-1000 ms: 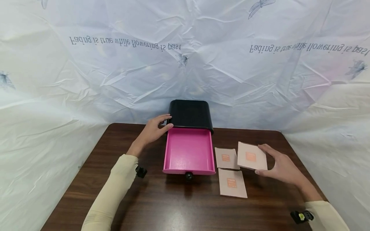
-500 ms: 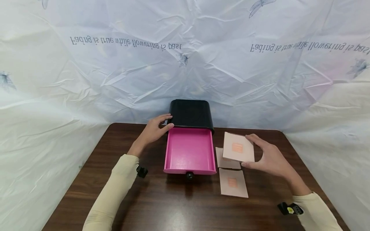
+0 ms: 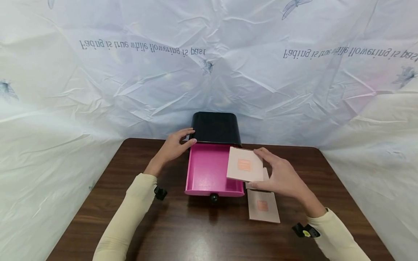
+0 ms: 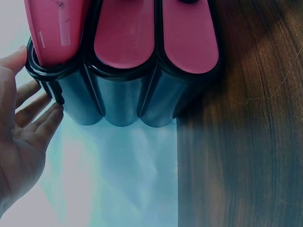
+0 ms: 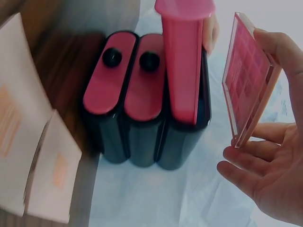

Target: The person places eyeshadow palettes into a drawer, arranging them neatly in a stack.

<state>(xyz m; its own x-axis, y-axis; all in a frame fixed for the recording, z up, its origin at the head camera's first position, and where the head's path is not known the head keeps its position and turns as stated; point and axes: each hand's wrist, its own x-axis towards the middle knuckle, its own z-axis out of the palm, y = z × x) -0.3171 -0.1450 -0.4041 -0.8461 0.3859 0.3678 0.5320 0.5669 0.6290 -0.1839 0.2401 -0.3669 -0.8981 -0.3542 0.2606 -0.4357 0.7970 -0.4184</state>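
In the head view, my right hand (image 3: 282,177) pinches a thin square makeup palette (image 3: 245,165) by its right edge, thumb in front and fingers behind. The palette hangs over the right side of the pulled-out pink drawer (image 3: 207,170). Its upper face is pale with an orange square; the right wrist view shows a clear face with pink pans on the palette (image 5: 246,78). My left hand (image 3: 174,146) rests its fingertips against the left side of the black drawer unit (image 3: 215,127). Two more drawers, both pushed in, show below in the wrist views.
Two similar pale palettes lie right of the drawer: a nearer palette (image 3: 262,206) and one partly hidden by the right hand. A round black knob (image 3: 213,198) sticks out from the drawer front. A white printed sheet (image 3: 209,83) hangs behind the brown table (image 3: 202,232).
My right hand has carried the palette leftward, from beside the other palettes to over the drawer's right side. My left hand and the drawer unit stay where they were.
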